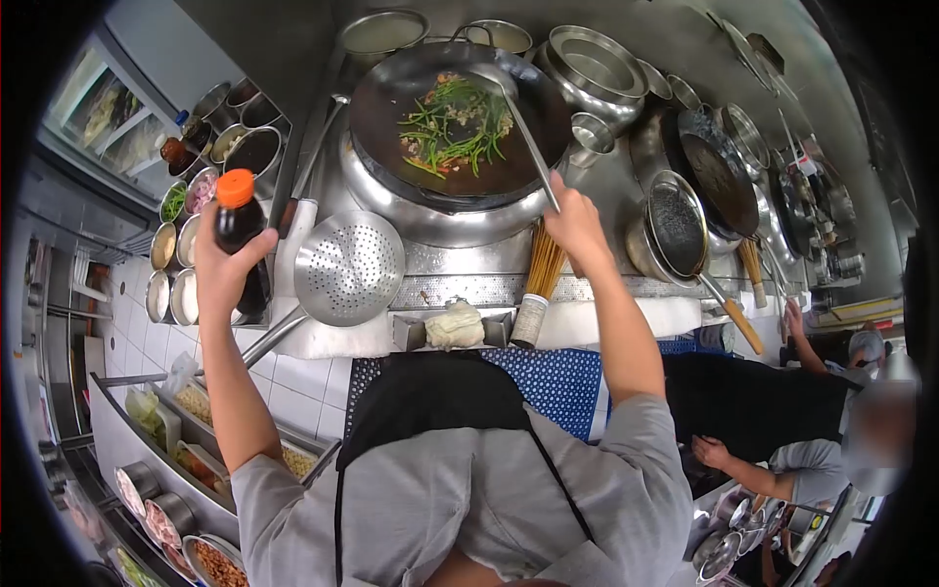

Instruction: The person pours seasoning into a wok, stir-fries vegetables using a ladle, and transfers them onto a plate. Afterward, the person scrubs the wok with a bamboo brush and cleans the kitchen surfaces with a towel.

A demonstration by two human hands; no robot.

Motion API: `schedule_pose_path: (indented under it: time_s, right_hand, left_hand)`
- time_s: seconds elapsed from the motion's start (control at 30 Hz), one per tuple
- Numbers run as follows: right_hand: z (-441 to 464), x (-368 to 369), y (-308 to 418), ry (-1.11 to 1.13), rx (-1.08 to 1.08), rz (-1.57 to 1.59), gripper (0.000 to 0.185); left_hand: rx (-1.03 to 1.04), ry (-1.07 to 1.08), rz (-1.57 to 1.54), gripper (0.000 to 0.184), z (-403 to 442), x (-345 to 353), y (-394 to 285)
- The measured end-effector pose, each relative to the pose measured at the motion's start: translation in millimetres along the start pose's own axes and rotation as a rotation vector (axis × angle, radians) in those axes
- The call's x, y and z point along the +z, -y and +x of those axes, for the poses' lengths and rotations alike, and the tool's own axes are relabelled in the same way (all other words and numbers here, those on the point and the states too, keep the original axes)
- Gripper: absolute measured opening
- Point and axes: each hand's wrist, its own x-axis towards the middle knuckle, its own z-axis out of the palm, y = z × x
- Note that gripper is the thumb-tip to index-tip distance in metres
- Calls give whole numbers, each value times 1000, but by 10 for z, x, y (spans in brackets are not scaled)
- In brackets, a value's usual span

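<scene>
My left hand [223, 266] is wrapped round a dark bottle [238, 227] with an orange cap, held upright over the seasoning containers. My right hand [577, 230] grips the handle of a long metal utensil [529, 145]. That utensil reaches into a large wok [380, 127], and its far end lies among the food. Green vegetable strips [455, 127] with small pale and orange bits are spread in the wok. Below my left hand, to its right, a perforated strainer [349, 267] rests at the stove's front.
A bamboo brush [538, 284] leans at the front edge beside a folded cloth [455, 325]. Further right are a pan with a wooden handle [677, 230] and another wok [719, 181]. A co-worker [812, 470] stands at the right. Food trays [201, 401] line the lower left.
</scene>
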Motion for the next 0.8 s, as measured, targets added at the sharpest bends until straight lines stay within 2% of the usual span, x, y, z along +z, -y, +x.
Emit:
schedule_pose_path:
  time_s: [0.1,0.2,0.3,0.43,0.53,0.57,0.67,0.8]
  right_hand:
    - [130,103,212,26,-23,-10,56]
    - [-158,-77,338,242,33,200,60]
    - [-610,-468,407,532,277,385,61]
    - [-534,-253,-84,184,84,217,60]
    - [-273,-145,-1,53,192,181,53]
    - [-233,-27,-12,-63,80,106,50]
    - [-193,139,111,102,186,202,55]
    - [-600,-133,235,380,232,829,60]
  left_hand:
    - [7,94,41,55,156,175,-15]
    - [49,113,150,58,264,302,42]
    - [40,158,185,60,320,353,-27]
    - [-6,217,275,63,422,430,-96]
    - [62,231,273,64,548,545,-18]
    - [65,237,313,65,596,587,2]
    - [-4,282,313,64,688,697,-80]
    - [1,304,360,62,754,771,-135]
